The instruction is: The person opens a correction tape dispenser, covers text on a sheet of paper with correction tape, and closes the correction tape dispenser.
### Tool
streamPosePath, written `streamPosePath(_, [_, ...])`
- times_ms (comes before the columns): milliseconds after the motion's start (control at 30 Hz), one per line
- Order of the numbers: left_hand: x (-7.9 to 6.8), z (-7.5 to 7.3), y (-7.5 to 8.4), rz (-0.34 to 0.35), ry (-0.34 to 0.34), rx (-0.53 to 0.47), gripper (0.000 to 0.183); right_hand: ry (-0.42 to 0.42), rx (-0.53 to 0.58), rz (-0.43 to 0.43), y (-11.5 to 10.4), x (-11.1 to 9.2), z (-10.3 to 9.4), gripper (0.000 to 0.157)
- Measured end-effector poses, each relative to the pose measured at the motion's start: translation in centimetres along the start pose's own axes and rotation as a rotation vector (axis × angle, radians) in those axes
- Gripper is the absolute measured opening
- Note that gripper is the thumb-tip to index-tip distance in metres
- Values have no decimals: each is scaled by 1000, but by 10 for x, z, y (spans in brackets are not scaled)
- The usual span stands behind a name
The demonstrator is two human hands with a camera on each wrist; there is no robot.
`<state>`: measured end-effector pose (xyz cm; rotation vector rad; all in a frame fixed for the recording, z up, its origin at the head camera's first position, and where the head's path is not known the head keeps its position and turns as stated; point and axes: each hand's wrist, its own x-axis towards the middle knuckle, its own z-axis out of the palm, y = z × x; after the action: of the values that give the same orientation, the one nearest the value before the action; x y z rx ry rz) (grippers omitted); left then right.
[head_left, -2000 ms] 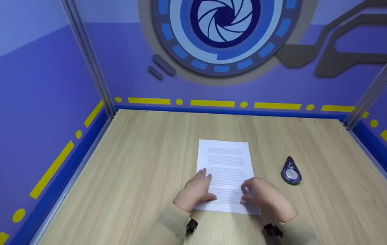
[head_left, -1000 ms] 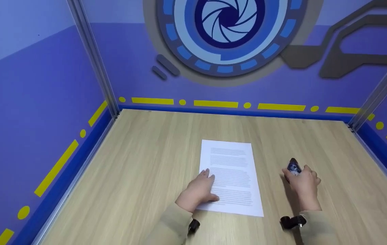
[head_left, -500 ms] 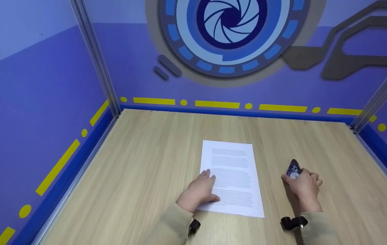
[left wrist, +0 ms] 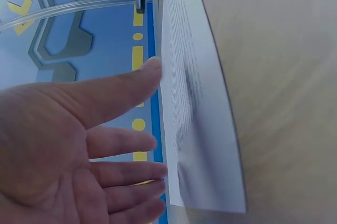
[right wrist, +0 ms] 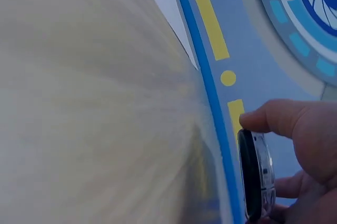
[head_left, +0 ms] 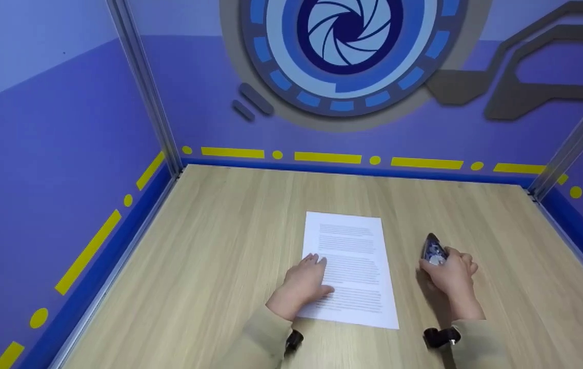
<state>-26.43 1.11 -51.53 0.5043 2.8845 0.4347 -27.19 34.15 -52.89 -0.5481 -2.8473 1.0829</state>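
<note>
A sheet of paper (head_left: 350, 241) printed with lines of text lies on the table. My left hand (head_left: 300, 284) is at its lower left part, fingers and thumb extended; in the left wrist view the fingertips come right up to the sheet, whose near side bows slightly. To the right of the paper, my right hand (head_left: 454, 277) grips a teardrop-shaped correction tape dispenser (head_left: 431, 251) with a dark, see-through case, its narrow tip pointing away from me. The right wrist view shows the dispenser (right wrist: 257, 174) edge-on between thumb and fingers, which partly hide it.
The wood-grain table (head_left: 229, 246) is bounded by a blue and purple back wall (head_left: 209, 107) and side walls with yellow markings. Metal posts (head_left: 142, 82) stand at the back corners. Black wrist cameras (head_left: 441, 337) sit at both cuffs.
My right hand has left the paper, moved right and taken hold of the correction tape dispenser, then shifted it slightly left. The left hand has stayed at the sheet, its fingers shifting slightly.
</note>
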Motion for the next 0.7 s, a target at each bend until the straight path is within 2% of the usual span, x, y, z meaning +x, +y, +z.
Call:
streamPosePath(200, [2,-1,1,51,98,-123,63,4,9,-114,-20,-9,6,87])
streamPosePath(367, [4,-3,3,69,154,-316,55,12,18,-228,-36,-20,13,83])
streamPosePath(533, [5,-5,3,83,172,-524,48,39,26,-388,-51,-31,20,77])
streamPosePath(700, [6,-5,2,78,198,-669,45,73,30,-573,-62,-42,29,73])
